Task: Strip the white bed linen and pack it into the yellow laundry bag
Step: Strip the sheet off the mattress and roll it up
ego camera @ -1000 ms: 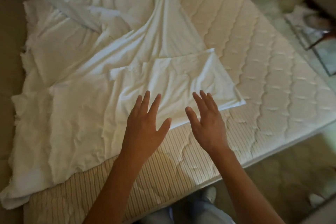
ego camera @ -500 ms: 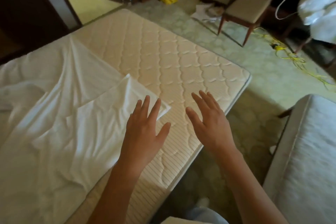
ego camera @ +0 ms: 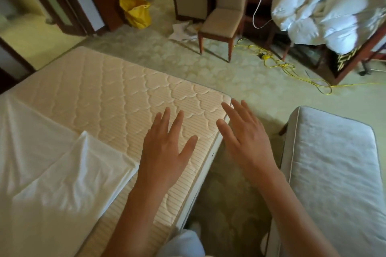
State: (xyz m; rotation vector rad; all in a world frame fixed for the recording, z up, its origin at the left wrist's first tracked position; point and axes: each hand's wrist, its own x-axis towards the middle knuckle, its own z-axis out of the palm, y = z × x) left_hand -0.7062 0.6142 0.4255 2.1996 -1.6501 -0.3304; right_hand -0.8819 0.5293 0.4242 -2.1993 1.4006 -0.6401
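Over on the left, the white bed linen [ego camera: 52, 165] is lying loosely folded on the near corner of the bare quilted mattress [ego camera: 117, 94]. The left hand [ego camera: 165, 148] is hovering palm down over the mattress just beside the linen's edge, fingers spread and holding nothing. The right hand [ego camera: 242, 137] is hanging past the mattress corner, over the carpet, likewise spread and empty. Farther back, the yellow laundry bag [ego camera: 136, 11] is standing open on the floor by the doorway, well apart from both hands. To the right, a beige chair [ego camera: 221, 21] is standing beside a heaped white duvet [ego camera: 325, 6].
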